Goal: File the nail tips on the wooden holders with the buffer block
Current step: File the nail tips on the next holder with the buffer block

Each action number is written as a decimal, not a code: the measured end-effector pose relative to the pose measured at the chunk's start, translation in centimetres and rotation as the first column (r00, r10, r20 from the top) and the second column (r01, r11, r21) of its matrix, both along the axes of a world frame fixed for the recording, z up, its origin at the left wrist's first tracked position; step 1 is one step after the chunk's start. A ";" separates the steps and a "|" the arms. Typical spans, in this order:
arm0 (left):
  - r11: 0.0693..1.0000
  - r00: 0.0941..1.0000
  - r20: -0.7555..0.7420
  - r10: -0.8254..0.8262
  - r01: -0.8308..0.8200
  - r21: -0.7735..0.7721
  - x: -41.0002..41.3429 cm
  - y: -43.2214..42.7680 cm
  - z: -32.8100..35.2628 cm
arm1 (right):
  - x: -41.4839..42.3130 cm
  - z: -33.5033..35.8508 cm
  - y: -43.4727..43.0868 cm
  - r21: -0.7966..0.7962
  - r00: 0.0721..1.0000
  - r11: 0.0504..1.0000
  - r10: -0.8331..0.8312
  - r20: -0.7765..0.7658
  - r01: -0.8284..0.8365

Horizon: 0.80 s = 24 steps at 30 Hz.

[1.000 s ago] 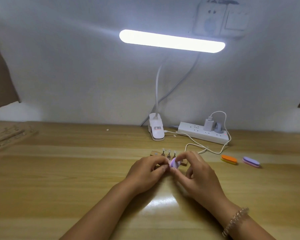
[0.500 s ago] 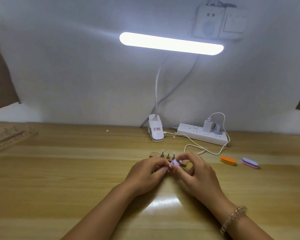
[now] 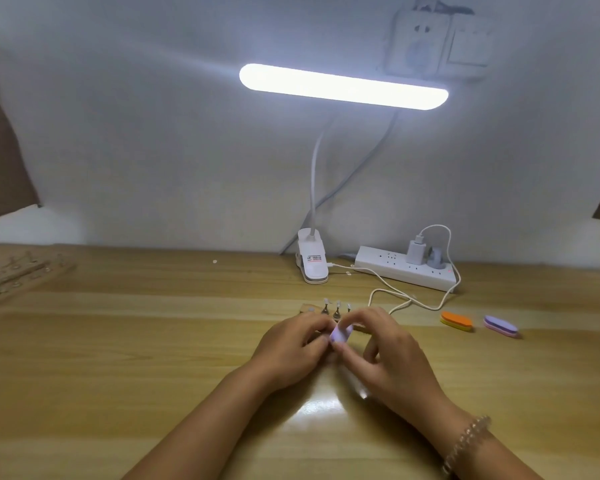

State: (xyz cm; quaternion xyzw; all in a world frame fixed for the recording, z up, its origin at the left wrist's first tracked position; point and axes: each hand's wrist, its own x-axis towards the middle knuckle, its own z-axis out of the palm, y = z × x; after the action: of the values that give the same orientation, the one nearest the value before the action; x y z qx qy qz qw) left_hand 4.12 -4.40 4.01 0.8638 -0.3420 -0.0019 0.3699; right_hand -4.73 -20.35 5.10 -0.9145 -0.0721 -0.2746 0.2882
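Evidently you're mid-filing: your right hand pinches the lilac buffer block just before the nail tips on the wooden holder, left hand curled beside it (its hold hidden), so stroke lightly next.

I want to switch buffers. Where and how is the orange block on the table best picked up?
Probably from above, with a pinch grip across the middle of the orange block, thumb and finger on its two long sides. It lies flat on the table, a low oval with free space all round, the lilac block lying apart to its right.
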 end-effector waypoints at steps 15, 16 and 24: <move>0.999 1.000 -0.006 0.006 -0.006 -0.035 0.1 0.1 -0.1 | -0.2 -0.2 0.0 -0.004 1.000 1.000 0.003 0.018 -0.003; 1.000 1.000 -0.003 0.007 -0.008 -0.030 0.1 0.0 -0.1 | -0.1 -0.1 -0.2 0.026 1.000 1.000 -0.014 0.015 0.014; 1.000 1.000 0.006 0.002 -0.002 -0.018 0.1 0.0 -0.1 | 0.0 -0.1 -0.1 0.027 1.000 0.999 -0.026 0.008 0.025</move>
State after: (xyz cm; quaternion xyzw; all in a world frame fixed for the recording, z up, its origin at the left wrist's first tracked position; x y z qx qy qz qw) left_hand 4.22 -4.38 3.91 0.8607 -0.3423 0.0042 0.3767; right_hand -4.72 -20.49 4.99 -0.9103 -0.0580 -0.2830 0.2965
